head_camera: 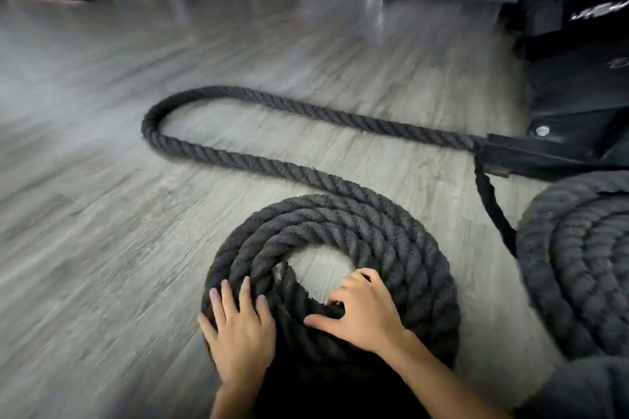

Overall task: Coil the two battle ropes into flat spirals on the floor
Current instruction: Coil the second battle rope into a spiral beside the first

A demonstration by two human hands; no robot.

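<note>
Judged heavy and stiff, the thick black twisted battle rope (340,224): left hand (238,330) presses outer turns flat-fingered, right hand (364,313) hooks inner turn.

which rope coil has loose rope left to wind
The centre coil: a long tail loops from it across the floor. The right coil shows only a short stretch.

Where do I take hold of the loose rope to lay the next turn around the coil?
Grip the loose rope on its straight stretch just before it joins the half-wound coil, coming from above with the right hand across it. It lies flat on the floor, so only top and sides are free; gripping near the coil probably keeps slack short.
</note>
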